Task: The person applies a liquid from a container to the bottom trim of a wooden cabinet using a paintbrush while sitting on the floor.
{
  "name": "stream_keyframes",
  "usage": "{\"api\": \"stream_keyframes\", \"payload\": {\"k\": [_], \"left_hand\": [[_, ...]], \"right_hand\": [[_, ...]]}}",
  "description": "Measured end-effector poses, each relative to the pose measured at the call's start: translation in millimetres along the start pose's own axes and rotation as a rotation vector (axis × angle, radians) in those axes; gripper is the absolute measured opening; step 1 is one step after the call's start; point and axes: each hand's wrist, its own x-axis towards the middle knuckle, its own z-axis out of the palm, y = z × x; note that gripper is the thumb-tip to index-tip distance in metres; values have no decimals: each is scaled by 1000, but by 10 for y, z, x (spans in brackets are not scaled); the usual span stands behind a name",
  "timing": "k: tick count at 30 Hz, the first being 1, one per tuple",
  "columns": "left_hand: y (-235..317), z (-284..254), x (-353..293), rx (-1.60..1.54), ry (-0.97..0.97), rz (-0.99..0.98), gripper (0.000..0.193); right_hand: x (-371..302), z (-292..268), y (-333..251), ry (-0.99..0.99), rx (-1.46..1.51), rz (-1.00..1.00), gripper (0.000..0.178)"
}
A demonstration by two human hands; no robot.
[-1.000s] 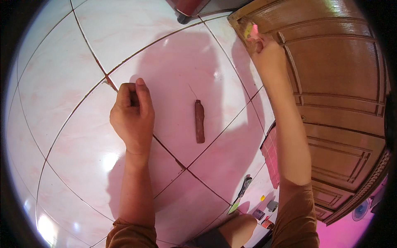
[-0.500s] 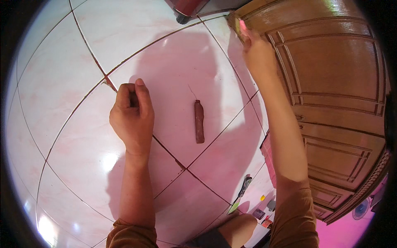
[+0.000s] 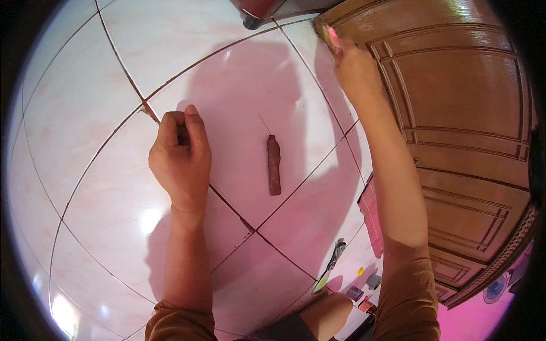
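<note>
— On the pale pink tiled floor (image 3: 114, 57), what lies between the two arms?

— One brown stick-shaped piece (image 3: 274, 165), roughly cylindrical, rough-surfaced, narrower at its far end with a thin wire-like thread coming off that tip. It lies flat on a tile, just right of the left hand (image 3: 181, 159) and apart from it.

— Any containers?

— None that I can read as such. Small objects sit near the lower edge by the knee (image 3: 324, 312): a green-tipped tool (image 3: 331, 262) and a few tiny bits, too small to tell.

— How are the hands?

— The left one rests on the floor, fingers curled loosely into a fist, thumb alongside; whether it pinches anything I cannot tell. The right hand (image 3: 354, 67) is stretched out to the corner of the brown wooden door (image 3: 466, 113), fingers closed on a small pinkish piece (image 3: 333, 38) pressed at the door's edge.

— Changes from a second ago?

— The right hand has slid a little farther up along the door's edge. The left hand and the brown stick have kept their places
</note>
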Motion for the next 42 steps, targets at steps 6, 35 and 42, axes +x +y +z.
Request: {"api": "stream_keyframes", "payload": {"k": [6,35,42], "left_hand": [[-19,-41,4,-8,-8,-46,29],[-44,7,-23,23,12,-42,34],[0,10,-46,13,-57,-172,30]], "right_hand": [[-534,-49,176,-33,-30,87,30],[-1335,1,554,118,115,80,22],[-1252,147,615,58,-3,200,27]]}}
